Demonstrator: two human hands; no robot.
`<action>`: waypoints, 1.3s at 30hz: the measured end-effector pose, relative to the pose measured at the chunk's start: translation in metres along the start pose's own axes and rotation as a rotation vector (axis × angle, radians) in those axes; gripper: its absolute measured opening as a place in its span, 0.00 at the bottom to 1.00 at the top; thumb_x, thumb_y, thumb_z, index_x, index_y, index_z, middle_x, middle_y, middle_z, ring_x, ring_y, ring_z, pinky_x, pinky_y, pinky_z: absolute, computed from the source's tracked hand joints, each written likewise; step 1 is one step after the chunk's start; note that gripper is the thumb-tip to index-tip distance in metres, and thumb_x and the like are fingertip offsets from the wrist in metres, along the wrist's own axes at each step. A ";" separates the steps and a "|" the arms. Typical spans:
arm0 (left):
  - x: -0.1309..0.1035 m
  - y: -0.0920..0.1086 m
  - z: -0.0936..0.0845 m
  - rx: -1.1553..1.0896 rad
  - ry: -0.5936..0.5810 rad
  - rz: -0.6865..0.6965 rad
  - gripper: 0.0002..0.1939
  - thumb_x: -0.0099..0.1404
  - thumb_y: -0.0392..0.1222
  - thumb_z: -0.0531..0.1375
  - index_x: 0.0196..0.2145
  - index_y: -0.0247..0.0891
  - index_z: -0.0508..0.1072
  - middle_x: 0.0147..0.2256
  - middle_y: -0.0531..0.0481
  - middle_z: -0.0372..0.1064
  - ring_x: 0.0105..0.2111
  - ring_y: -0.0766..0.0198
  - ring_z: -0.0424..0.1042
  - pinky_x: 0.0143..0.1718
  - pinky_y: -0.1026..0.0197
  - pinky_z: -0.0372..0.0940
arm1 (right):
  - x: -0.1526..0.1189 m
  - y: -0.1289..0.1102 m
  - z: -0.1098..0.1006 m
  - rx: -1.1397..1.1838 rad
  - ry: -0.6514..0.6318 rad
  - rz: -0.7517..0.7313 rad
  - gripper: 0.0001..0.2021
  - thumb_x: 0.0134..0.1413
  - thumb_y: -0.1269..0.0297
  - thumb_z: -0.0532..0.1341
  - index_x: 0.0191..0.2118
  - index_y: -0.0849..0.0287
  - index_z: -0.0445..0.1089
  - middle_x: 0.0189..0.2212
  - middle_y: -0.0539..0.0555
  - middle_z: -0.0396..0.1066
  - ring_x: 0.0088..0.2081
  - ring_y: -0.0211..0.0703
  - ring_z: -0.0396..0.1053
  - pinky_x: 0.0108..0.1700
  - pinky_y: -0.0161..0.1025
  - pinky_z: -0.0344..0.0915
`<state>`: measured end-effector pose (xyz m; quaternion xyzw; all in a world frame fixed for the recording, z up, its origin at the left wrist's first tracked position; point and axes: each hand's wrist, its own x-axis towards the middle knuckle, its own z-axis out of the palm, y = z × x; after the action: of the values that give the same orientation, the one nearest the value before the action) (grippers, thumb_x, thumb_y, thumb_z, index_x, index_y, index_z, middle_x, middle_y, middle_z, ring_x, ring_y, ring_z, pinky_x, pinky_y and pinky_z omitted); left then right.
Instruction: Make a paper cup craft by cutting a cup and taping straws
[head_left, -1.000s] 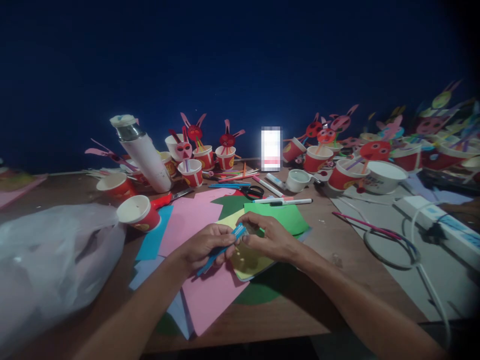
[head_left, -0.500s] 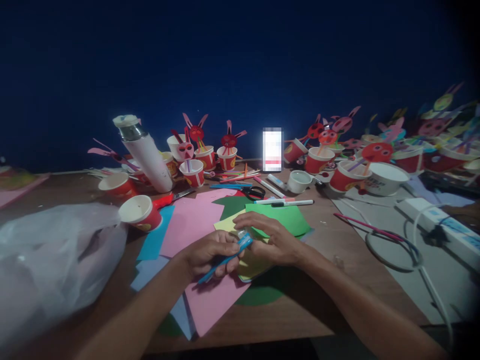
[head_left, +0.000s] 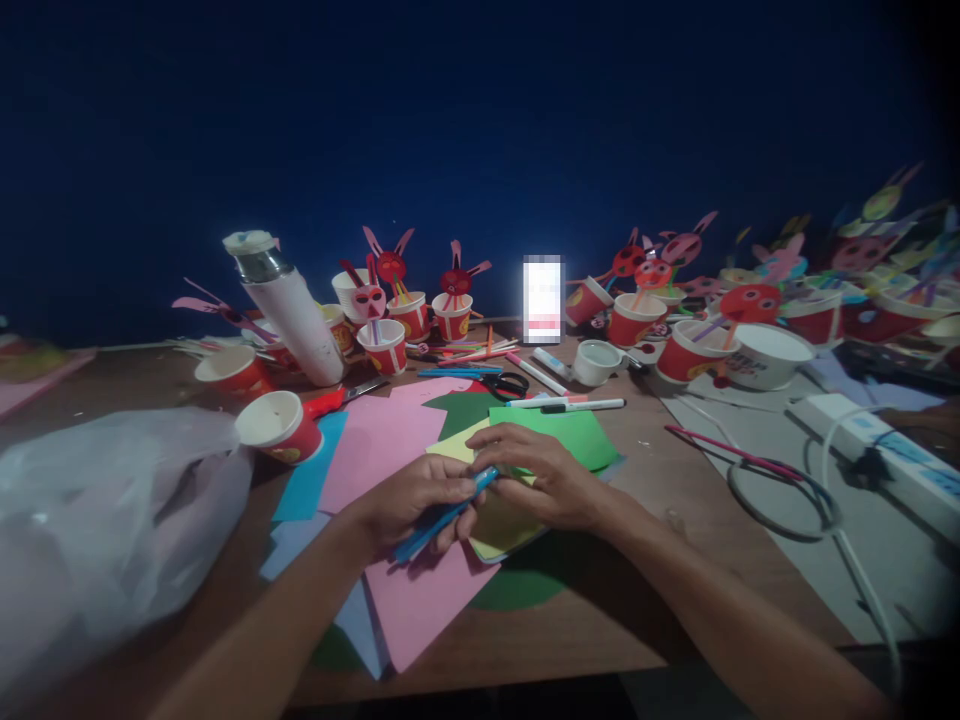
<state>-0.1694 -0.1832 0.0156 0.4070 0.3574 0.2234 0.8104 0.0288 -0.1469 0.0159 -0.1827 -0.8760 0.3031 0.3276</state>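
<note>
My left hand (head_left: 412, 497) is closed around a narrow blue strip (head_left: 426, 536), its lower end sticking out below the palm. I cannot tell whether it is one folded piece or several laid together. Curled over the strip's upper end, my right hand (head_left: 551, 480) has its fingertips meeting the left ones there. Part of that end is hidden between the fingers. Under both hands lie coloured papers: pink sheets (head_left: 420, 615), yellow paper (head_left: 499, 535) and a green sheet (head_left: 555, 430).
Behind the papers lie black-handled scissors (head_left: 510, 385), markers (head_left: 581, 405) and a cutter (head_left: 367, 387). Red paper cups (head_left: 289, 440) with paper figures line the back. A white flask (head_left: 296, 320) leans left, above a plastic bag (head_left: 112, 520). At right are a power strip (head_left: 885, 450) and cable.
The fingers of both hands have drawn closer at the blue strip's upper end, covering the shiny clear bit seen there before. The strip has turned slightly in my left hand.
</note>
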 end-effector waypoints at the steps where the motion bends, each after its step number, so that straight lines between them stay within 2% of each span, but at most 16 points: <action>1: -0.001 0.001 0.001 0.050 0.032 0.019 0.09 0.61 0.42 0.54 0.31 0.32 0.66 0.20 0.50 0.68 0.13 0.72 0.63 0.11 0.71 0.56 | 0.000 0.001 0.001 -0.004 0.012 0.007 0.13 0.50 0.74 0.55 0.42 0.57 0.68 0.45 0.57 0.66 0.48 0.43 0.63 0.49 0.41 0.60; 5: -0.001 0.004 0.004 0.273 0.229 0.153 0.11 0.58 0.43 0.57 0.37 0.34 0.66 0.24 0.51 0.67 0.19 0.70 0.66 0.18 0.68 0.61 | -0.001 0.006 0.005 -0.033 0.065 0.086 0.13 0.49 0.74 0.56 0.42 0.58 0.68 0.44 0.57 0.68 0.47 0.43 0.63 0.49 0.41 0.59; 9: 0.001 0.003 0.012 0.571 0.464 0.347 0.15 0.55 0.38 0.59 0.42 0.38 0.68 0.34 0.49 0.70 0.33 0.65 0.69 0.34 0.64 0.64 | -0.001 0.009 0.009 -0.051 0.090 0.210 0.12 0.49 0.74 0.55 0.40 0.57 0.69 0.40 0.54 0.69 0.42 0.42 0.66 0.45 0.39 0.61; 12: 0.003 0.000 0.020 0.726 0.568 0.419 0.15 0.58 0.38 0.56 0.45 0.40 0.68 0.41 0.47 0.69 0.41 0.60 0.68 0.42 0.61 0.62 | -0.001 0.008 0.011 -0.078 0.093 0.307 0.11 0.50 0.71 0.56 0.40 0.57 0.69 0.38 0.53 0.70 0.40 0.42 0.66 0.43 0.38 0.61; 15: 0.005 -0.003 0.022 0.751 0.622 0.439 0.17 0.59 0.39 0.54 0.48 0.40 0.68 0.45 0.46 0.69 0.44 0.58 0.66 0.45 0.60 0.60 | -0.001 0.007 0.013 -0.074 0.119 0.387 0.12 0.51 0.67 0.56 0.43 0.56 0.66 0.39 0.52 0.70 0.40 0.42 0.67 0.42 0.38 0.61; 19: 0.007 -0.006 0.017 0.634 0.675 0.447 0.16 0.59 0.40 0.55 0.45 0.40 0.71 0.41 0.47 0.71 0.40 0.59 0.69 0.40 0.62 0.63 | -0.001 0.005 0.016 0.003 0.126 0.450 0.16 0.51 0.60 0.58 0.46 0.57 0.62 0.41 0.54 0.69 0.42 0.44 0.66 0.43 0.40 0.61; 23: 0.007 -0.008 0.010 0.490 0.676 0.397 0.17 0.57 0.39 0.56 0.45 0.38 0.71 0.28 0.50 0.72 0.25 0.66 0.68 0.24 0.67 0.63 | -0.001 0.005 0.018 -0.013 0.079 0.495 0.24 0.47 0.56 0.61 0.50 0.56 0.60 0.44 0.56 0.67 0.44 0.47 0.65 0.44 0.42 0.61; 26: 0.008 -0.007 0.008 0.411 0.642 0.359 0.18 0.57 0.40 0.55 0.46 0.36 0.69 0.19 0.55 0.65 0.16 0.71 0.62 0.15 0.70 0.58 | -0.001 0.004 0.017 -0.044 0.040 0.512 0.22 0.47 0.57 0.61 0.49 0.56 0.60 0.41 0.54 0.69 0.40 0.45 0.67 0.41 0.40 0.61; 32: 0.009 -0.005 0.009 0.399 0.631 0.340 0.16 0.56 0.43 0.58 0.42 0.35 0.70 0.20 0.55 0.66 0.15 0.73 0.62 0.14 0.71 0.57 | 0.000 0.001 0.016 -0.051 0.039 0.521 0.20 0.46 0.57 0.62 0.46 0.56 0.62 0.38 0.52 0.69 0.37 0.43 0.67 0.38 0.37 0.60; 39: 0.009 -0.006 0.006 0.359 0.638 0.342 0.17 0.57 0.46 0.57 0.41 0.34 0.71 0.16 0.56 0.64 0.13 0.72 0.61 0.13 0.70 0.56 | 0.002 -0.001 0.014 -0.016 0.051 0.527 0.20 0.46 0.57 0.62 0.45 0.56 0.64 0.37 0.52 0.70 0.37 0.43 0.67 0.38 0.38 0.60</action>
<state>-0.1581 -0.1834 0.0096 0.5059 0.5517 0.4041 0.5258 0.0181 -0.1520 0.0090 -0.4146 -0.7921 0.3662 0.2579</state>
